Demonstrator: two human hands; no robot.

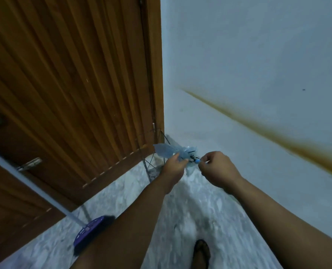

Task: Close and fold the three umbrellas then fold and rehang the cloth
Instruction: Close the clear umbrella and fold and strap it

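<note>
A small pale-blue translucent umbrella [171,150] with thin black ribs is held out in front of me, near the corner where the wooden door meets the white wall. Its canopy is crumpled and partly collapsed. My left hand [173,168] grips the canopy from below and left. My right hand [214,167] pinches the light-blue tip at the umbrella's right end. No cloth and no other umbrella shows in this view.
A wooden door [74,84] fills the left. A stained white wall [258,74] stands right. A thin wire stand [151,167] sits in the corner on the marble floor [190,210]. A purple broom [87,232] leans at lower left. My foot [201,253] is below.
</note>
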